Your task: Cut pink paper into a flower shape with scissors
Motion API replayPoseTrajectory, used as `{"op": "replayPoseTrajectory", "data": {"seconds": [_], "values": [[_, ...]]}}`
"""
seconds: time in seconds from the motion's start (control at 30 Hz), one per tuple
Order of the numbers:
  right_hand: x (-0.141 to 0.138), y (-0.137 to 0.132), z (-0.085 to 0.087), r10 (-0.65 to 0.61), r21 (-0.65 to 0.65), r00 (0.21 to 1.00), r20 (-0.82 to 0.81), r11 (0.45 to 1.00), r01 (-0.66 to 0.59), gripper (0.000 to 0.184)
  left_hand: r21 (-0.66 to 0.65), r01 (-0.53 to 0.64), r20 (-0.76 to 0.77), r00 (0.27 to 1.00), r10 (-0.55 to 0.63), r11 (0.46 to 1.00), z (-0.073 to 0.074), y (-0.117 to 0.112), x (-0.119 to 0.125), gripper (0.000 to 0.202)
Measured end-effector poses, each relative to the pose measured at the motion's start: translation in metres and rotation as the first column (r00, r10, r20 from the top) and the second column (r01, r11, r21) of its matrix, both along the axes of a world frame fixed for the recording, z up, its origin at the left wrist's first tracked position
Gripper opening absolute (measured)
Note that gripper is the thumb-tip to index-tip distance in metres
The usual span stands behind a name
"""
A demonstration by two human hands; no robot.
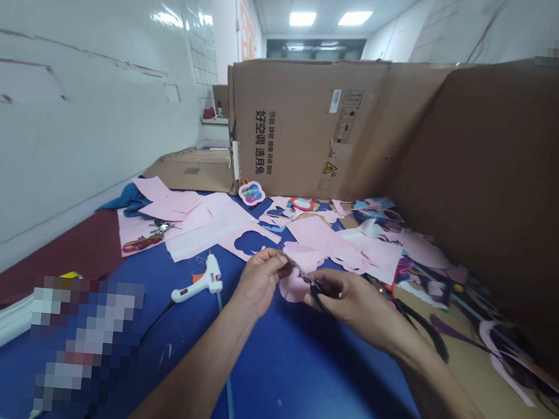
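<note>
My right hand grips a pair of scissors by the dark handles, the metal blades pointing up and left. Close to the blade tips, the fingers of my left hand are pinched together at the edge of a pink sheet piece with a rounded outline. That piece sits just under the blades, partly hidden by scissors and fingers. Another pink sheet lies right behind the blades. To the left of my left hand, a white glue gun rests on the blue table.
Pink sheets and offcuts spread across the back. A flower-shaped piece with a colourful centre leans by the large cardboard box. Large black-handled cutters lie right of my right hand. A pale blue strip runs beside my left forearm.
</note>
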State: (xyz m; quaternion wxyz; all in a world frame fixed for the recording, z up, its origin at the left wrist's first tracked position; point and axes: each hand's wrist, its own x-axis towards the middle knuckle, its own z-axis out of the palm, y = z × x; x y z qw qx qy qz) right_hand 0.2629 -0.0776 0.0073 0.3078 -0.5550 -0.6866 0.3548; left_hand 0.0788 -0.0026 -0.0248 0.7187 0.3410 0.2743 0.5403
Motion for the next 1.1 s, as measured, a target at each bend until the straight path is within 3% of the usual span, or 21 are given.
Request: {"op": "replayPoseTrajectory", "data": {"seconds": [0.47,1.1], "values": [[-0.0010,0.0003,0.0088,0.071,-0.108,0.973,-0.222,0.989,-0.097,0.027,0.018,-0.033,0.040,0.999,0.032,0.999,0.0010,-0.0026,0.0052,0.021],[0.0003,0.0035,0.0070,0.067,-0.094,0.971,-0.229,0.991,-0.091,0.035,0.016,-0.051,0.050,0.997,0.050,0.999,-0.0001,-0.0038,0.0072,0.017]]}}
